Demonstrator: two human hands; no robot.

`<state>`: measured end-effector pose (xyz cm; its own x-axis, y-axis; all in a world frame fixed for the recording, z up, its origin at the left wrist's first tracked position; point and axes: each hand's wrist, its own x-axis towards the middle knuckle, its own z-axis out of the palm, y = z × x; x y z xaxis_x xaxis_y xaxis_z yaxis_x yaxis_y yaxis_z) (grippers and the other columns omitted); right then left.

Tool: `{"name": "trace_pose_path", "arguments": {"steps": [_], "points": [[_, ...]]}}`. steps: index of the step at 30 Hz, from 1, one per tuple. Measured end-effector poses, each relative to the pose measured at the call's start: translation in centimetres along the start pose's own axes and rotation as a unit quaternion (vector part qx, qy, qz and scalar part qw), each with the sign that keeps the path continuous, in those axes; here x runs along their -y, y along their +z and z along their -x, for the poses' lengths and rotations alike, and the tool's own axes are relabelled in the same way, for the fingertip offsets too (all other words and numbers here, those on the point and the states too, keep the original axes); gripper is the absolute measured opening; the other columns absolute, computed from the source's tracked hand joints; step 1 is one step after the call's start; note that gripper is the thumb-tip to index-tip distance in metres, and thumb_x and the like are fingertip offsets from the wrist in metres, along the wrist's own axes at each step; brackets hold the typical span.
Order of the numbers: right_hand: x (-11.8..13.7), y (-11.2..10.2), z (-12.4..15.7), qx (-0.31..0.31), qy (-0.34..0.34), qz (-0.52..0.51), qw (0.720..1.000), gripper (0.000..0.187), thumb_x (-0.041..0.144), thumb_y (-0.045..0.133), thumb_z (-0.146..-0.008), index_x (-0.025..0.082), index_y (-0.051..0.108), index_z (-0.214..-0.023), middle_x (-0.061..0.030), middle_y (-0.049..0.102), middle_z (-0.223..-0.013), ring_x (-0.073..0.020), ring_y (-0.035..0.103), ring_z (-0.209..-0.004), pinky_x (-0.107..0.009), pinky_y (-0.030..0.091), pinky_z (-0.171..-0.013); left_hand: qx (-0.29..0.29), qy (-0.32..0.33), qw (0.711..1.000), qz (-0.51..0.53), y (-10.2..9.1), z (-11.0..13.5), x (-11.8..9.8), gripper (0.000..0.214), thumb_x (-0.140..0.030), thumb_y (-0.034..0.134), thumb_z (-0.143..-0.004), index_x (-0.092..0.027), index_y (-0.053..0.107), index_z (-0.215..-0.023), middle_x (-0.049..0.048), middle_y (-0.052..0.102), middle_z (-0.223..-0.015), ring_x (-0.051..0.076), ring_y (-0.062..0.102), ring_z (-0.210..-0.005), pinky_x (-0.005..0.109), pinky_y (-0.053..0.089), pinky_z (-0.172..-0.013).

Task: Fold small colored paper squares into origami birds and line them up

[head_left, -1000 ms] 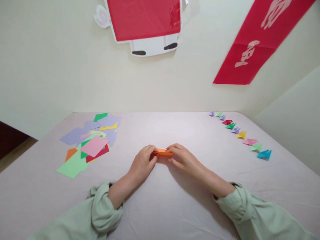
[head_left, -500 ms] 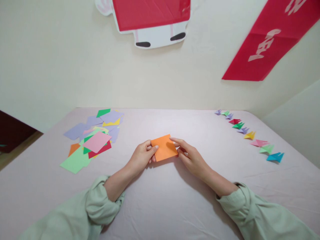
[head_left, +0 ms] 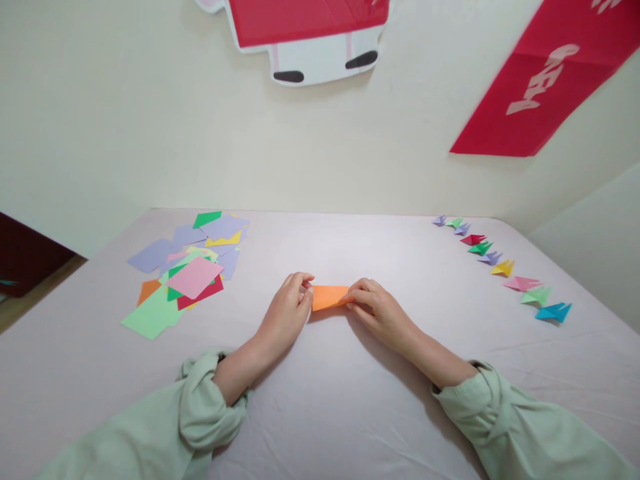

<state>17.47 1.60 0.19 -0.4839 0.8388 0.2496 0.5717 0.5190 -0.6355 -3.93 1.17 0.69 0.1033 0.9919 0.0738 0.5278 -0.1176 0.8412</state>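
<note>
An orange sheet of paper [head_left: 329, 298], doubled over into a narrow strip, is between my hands just above the table. My left hand [head_left: 290, 303] has its thumb and fingers closed at the strip's left end. At the other end, my right hand [head_left: 375, 305] pinches the paper between thumb and fingers. Both hands' fingertips are partly hidden by the paper and the knuckles.
Loose coloured paper sheets lie in an overlapping pile at the left, a pink sheet [head_left: 195, 277] on top. Several small folded paper figures run in a slanting row at the right, a blue figure [head_left: 554, 313] nearest. The pale-covered table [head_left: 320, 400] meets a wall [head_left: 320, 153] behind.
The orange paper went from a wide, flat-looking square to a narrow folded strip. My left hand shifted from its left side to the strip's end, and my right fingers closed on the right end.
</note>
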Motion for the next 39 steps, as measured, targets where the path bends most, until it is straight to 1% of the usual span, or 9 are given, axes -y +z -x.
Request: {"name": "trace_pose_path", "arguments": {"steps": [2,3,6,8,10,14,20,26,39], "points": [[0.0,0.1,0.0,0.006,0.015,0.001,1.0,0.021,0.009,0.053,-0.089,0.02,0.07,-0.092,-0.0062,0.062,-0.092,-0.0193,0.055,-0.088,-0.033,0.045,-0.081,-0.01,0.063,0.997,-0.051,-0.1,0.3,-0.1,0.02,-0.024,0.041,-0.092,-0.018,0.057,-0.102,0.0061,0.06,-0.102,0.017,0.059,-0.089,0.031,0.045,-0.08],[0.1,0.1,0.0,0.008,0.023,0.001,1.0,0.02,0.009,0.053,-0.089,0.019,0.07,-0.092,-0.0062,0.062,-0.091,-0.0193,0.055,-0.088,-0.033,0.044,-0.08,0.007,0.076,0.995,-0.066,-0.1,0.4,-0.1,0.02,-0.026,0.04,-0.093,-0.019,0.058,-0.1,0.0053,0.06,-0.103,0.017,0.058,-0.09,0.031,0.044,-0.08],[0.2,0.0,-0.1,0.009,0.047,-0.008,0.999,0.019,0.011,0.052,-0.09,0.018,0.069,-0.089,-0.0053,0.061,-0.087,-0.0183,0.055,-0.084,-0.03,0.043,-0.077,0.064,0.072,0.99,-0.101,-0.1,0.7,-0.3,0.018,-0.036,0.048,-0.092,-0.022,0.058,-0.097,0.0002,0.06,-0.089,0.016,0.055,-0.075,0.03,0.041,-0.07],[0.3,0.0,-0.1,0.007,0.063,-0.018,0.998,0.017,0.013,0.052,-0.09,0.017,0.067,-0.083,-0.004,0.06,-0.083,-0.017,0.055,-0.079,-0.028,0.041,-0.072,0.069,0.068,0.988,-0.12,0.0,0.7,-0.3,0.014,-0.034,0.054,-0.088,-0.021,0.057,-0.092,-0.0016,0.058,-0.082,0.016,0.053,-0.071,0.028,0.038,-0.065],[0.4,-0.1,-0.1,0.009,0.082,-0.025,0.996,0.019,0.017,0.051,-0.091,0.017,0.064,-0.076,-0.0022,0.058,-0.078,-0.0156,0.053,-0.074,-0.027,0.039,-0.067,0.064,0.064,0.989,-0.119,0.0,0.6,-0.1,0.01,-0.029,0.054,-0.088,-0.02,0.054,-0.083,-0.0023,0.055,-0.076,0.015,0.051,-0.069,0.028,0.037,-0.063],[0.9,-0.2,0.0,0.015,0.124,-0.025,0.992,0.021,0.02,0.051,-0.091,0.018,0.059,-0.072,0.0008,0.057,-0.071,-0.0139,0.051,-0.066,-0.025,0.035,-0.062,0.074,0.063,0.989,-0.108,0.1,0.4,0.2,0.019,-0.024,0.052,-0.089,-0.02,0.049,-0.071,-0.0015,0.051,-0.074,0.015,0.05,-0.069,0.028,0.038,-0.063],[1.3,0.2,-0.1,-0.005,0.178,0.037,0.983,0.012,0.024,0.055,-0.089,0.021,0.059,-0.078,0.002,0.062,-0.071,-0.0137,0.054,-0.064,-0.024,0.032,-0.059,0.046,0.083,0.981,-0.167,0.5,0.5,0.2,0.02,-0.025,0.052,-0.09,-0.02,0.046,-0.072,0.0013,0.051,-0.087,0.017,0.052,-0.079,0.03,0.042,-0.071],[1.2,1.0,-0.4,-0.006,0.185,0.131,0.974,0.009,0.026,0.057,-0.088,0.021,0.06,-0.081,0.0009,0.066,-0.074,-0.014,0.056,-0.065,-0.024,0.03,-0.058,0.016,0.09,0.958,-0.271,0.8,0.5,0.5,0.015,-0.028,0.054,-0.091,-0.021,0.046,-0.08,0.0021,0.051,-0.091,0.02,0.054,-0.083,0.033,0.044,-0.072],[1.4,0.9,-0.9,-0.001,0.198,0.16,0.967,0.008,0.026,0.057,-0.088,0.021,0.059,-0.082,0.0009,0.067,-0.076,-0.0141,0.058,-0.067,-0.025,0.029,-0.058,0.005,0.081,0.946,-0.315,0.7,0.4,0.2,0.011,-0.026,0.053,-0.09,-0.021,0.048,-0.082,0.0024,0.053,-0.094,0.019,0.056,-0.086,0.032,0.046,-0.07]]}}
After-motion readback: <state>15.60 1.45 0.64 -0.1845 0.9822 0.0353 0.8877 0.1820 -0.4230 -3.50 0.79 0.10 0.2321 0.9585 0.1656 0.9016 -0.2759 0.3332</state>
